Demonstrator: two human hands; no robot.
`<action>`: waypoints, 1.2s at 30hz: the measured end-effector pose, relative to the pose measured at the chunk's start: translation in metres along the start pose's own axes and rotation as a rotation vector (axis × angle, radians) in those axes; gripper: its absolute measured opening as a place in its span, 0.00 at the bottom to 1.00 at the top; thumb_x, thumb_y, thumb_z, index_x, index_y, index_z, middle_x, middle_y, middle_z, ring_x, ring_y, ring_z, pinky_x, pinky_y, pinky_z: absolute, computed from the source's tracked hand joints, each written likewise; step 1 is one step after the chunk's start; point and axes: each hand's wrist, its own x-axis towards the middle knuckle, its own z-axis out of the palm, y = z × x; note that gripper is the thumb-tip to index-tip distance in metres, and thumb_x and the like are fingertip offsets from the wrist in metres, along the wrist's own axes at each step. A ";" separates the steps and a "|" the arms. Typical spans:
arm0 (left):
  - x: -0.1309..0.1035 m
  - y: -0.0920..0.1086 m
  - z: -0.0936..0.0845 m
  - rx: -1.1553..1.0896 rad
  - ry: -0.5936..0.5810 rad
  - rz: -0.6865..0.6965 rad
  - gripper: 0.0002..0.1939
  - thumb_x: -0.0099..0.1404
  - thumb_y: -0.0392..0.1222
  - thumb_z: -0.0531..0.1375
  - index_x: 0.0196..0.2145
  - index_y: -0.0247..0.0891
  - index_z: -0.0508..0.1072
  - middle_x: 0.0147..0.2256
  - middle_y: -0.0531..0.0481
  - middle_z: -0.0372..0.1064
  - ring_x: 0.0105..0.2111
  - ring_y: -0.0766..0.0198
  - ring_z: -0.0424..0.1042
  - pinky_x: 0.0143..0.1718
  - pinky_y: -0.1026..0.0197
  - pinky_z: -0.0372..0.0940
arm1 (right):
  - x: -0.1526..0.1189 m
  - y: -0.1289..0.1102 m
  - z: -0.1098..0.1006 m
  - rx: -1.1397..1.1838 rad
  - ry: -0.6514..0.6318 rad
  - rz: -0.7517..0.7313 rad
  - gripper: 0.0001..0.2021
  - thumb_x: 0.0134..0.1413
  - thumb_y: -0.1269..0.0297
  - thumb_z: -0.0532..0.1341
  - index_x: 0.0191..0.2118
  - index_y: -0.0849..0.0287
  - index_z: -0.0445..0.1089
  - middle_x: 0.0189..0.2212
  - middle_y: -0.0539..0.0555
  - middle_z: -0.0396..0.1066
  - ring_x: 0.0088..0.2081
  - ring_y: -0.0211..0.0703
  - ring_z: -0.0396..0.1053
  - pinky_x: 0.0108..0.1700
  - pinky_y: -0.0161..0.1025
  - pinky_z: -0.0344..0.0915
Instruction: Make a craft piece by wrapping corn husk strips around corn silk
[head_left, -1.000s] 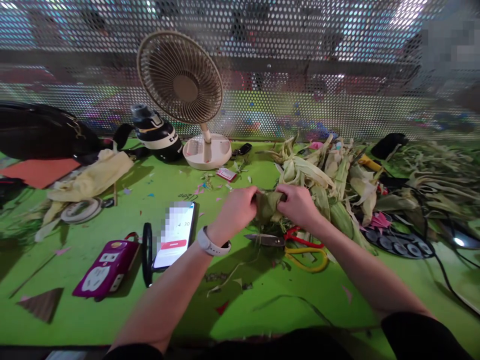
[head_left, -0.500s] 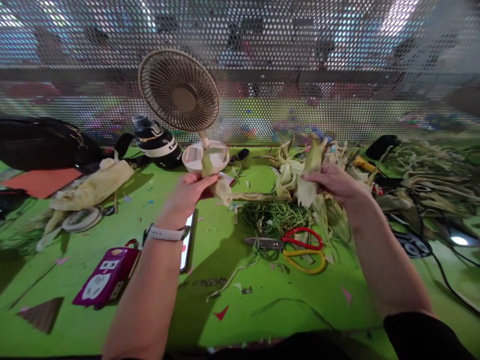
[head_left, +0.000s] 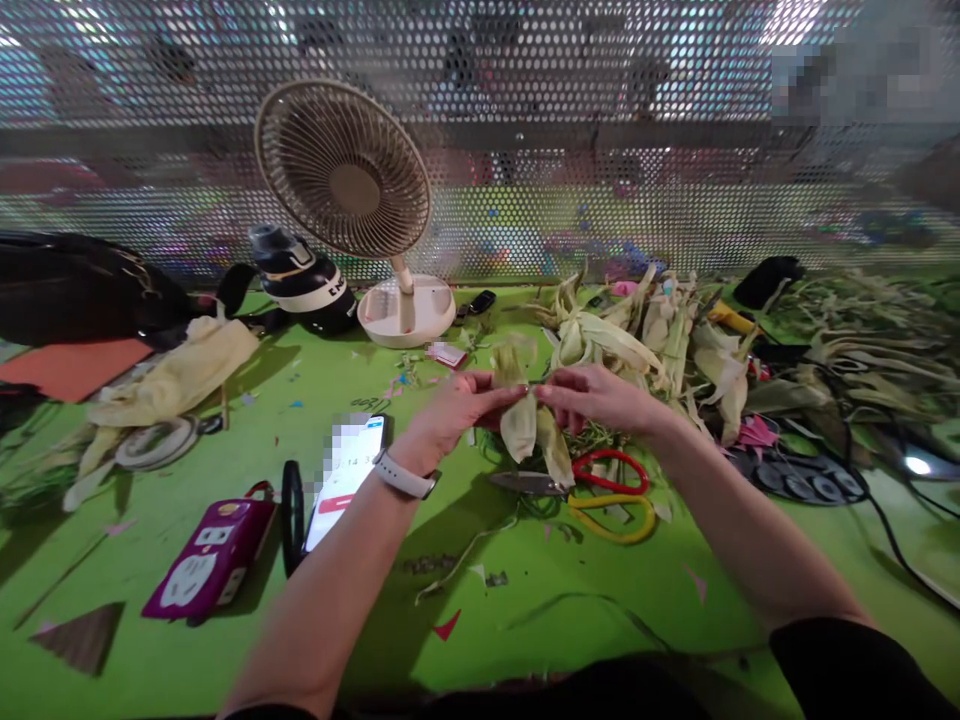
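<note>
My left hand (head_left: 471, 405) pinches a pale green-cream corn husk (head_left: 517, 428) just above the middle of the table. From the right, the closed fingers of my right hand (head_left: 576, 395) meet it, pressed on the husk's edge near the left fingertips. A second husk strip (head_left: 553, 450) hangs down below the right fingers. Beneath the hands lies a pile of thin green strands (head_left: 604, 437), partly hidden. Scissors with one red and one yellow handle (head_left: 613, 518) rest just in front of the pile.
A fan (head_left: 354, 190) and a black bottle (head_left: 311, 290) stand at the back, before a perforated metal screen (head_left: 517, 220). Husks (head_left: 675, 330) heap up at the right. Left of my forearm are a lit phone (head_left: 345, 480) and a purple power strip (head_left: 214, 550).
Both hands have come together at the centre, each having held a husk apart before. The right hand moved left, away from the husk heap, and the left moved right, uncovering the phone.
</note>
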 end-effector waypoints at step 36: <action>-0.006 0.002 -0.006 0.238 -0.223 0.002 0.06 0.57 0.40 0.65 0.31 0.35 0.77 0.30 0.49 0.75 0.28 0.67 0.73 0.33 0.62 0.69 | 0.006 0.013 0.018 0.233 -0.098 -0.220 0.09 0.54 0.61 0.62 0.38 0.60 0.71 0.32 0.50 0.71 0.31 0.34 0.67 0.29 0.30 0.65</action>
